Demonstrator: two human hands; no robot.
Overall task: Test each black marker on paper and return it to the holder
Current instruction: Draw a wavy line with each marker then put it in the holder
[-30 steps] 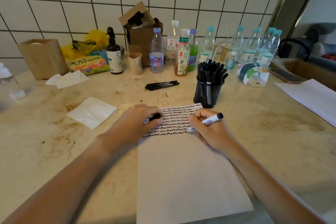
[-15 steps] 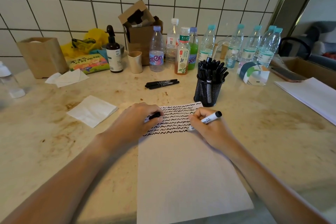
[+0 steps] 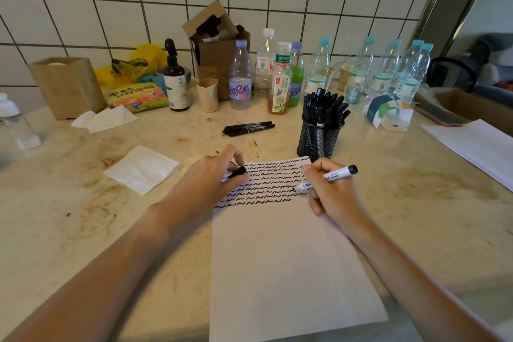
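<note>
The stained counter (image 3: 388, 203) carries a white sheet of paper (image 3: 288, 272) lying lengthwise in front of the person. Only its far end is marked, with about eight rows of short black squiggles (image 3: 263, 186); the rest of the sheet is blank, which suggests many markers have been tested and there is room for many more. Just beyond the paper's far right corner stands the black mesh holder (image 3: 319, 139), packed with capped black markers; which of them are already tested cannot be told. Two more black markers (image 3: 248, 128) lie loose on the counter, left of the holder, and probably still need returning.

The right hand (image 3: 333, 194) pinches a white-barrelled marker (image 3: 326, 178) in a writing grip, its tip touching the paper at the right end of a lower squiggle row, so this test looks underway. The left hand (image 3: 205, 180) rests on the paper's far left corner, its fingers (image 3: 236, 155) curled round a black cap (image 3: 238, 171). Capping and returning this marker remain.
</note>
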